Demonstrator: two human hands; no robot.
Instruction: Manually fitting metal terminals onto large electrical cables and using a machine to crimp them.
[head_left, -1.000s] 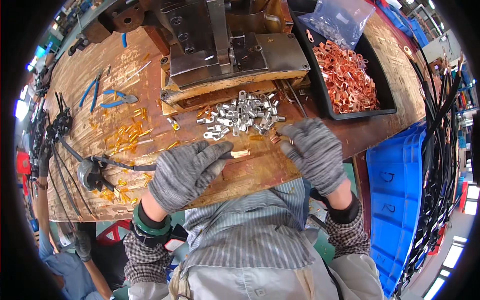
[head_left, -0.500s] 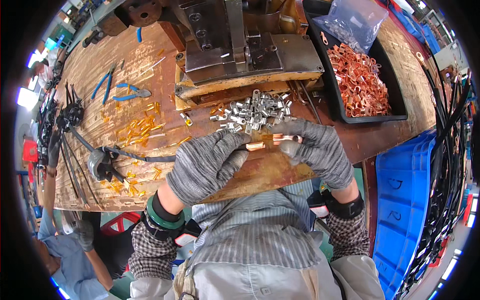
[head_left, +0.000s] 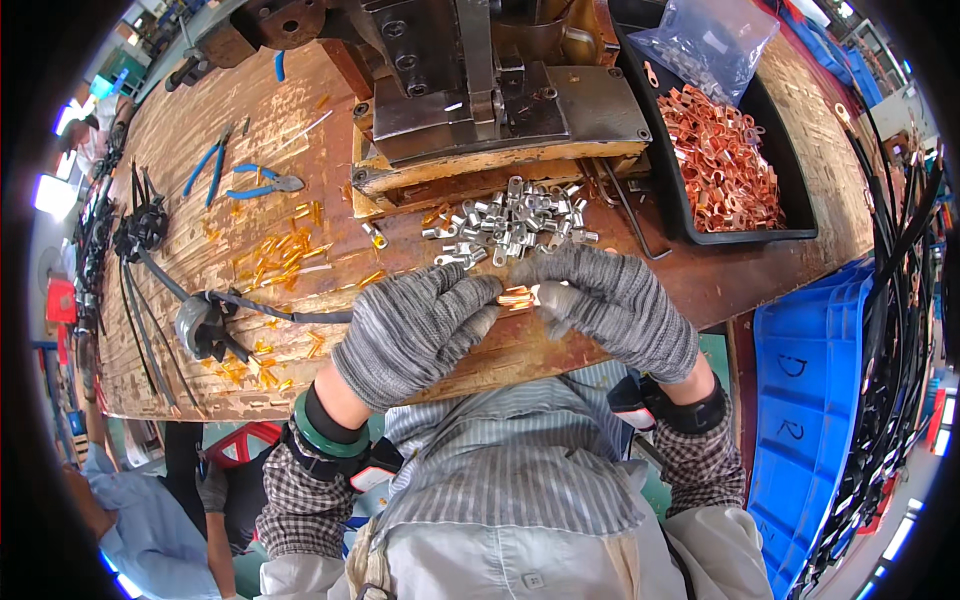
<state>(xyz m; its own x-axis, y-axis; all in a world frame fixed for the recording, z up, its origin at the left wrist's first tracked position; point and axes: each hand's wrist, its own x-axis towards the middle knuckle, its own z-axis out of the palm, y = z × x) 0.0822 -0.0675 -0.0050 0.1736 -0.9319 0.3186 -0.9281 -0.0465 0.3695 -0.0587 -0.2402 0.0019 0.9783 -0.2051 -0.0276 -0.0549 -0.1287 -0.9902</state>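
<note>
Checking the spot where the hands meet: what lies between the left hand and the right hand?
A short bundle of bare copper strands lies between the left hand and the right hand, visible in the head view.

left hand (head_left: pixel 415 335) and right hand (head_left: pixel 628 312) showing streaky grey knit, wire strands (head_left: pixel 516 297) glinting copper, piled lugs (head_left: pixel 517 222) shining silver, heaped lugs (head_left: pixel 720 165) gleaming reddish copper, tray (head_left: pixel 752 237) showing black, crate (head_left: pixel 805 400) showing blue, apron (head_left: pixel 515 480) displaying grey-blue stripes, sleeves (head_left: pixel 300 510) displaying dark-and-pale checks

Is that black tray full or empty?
Far from empty: a big heap of copper lugs lies inside the black tray.
</note>
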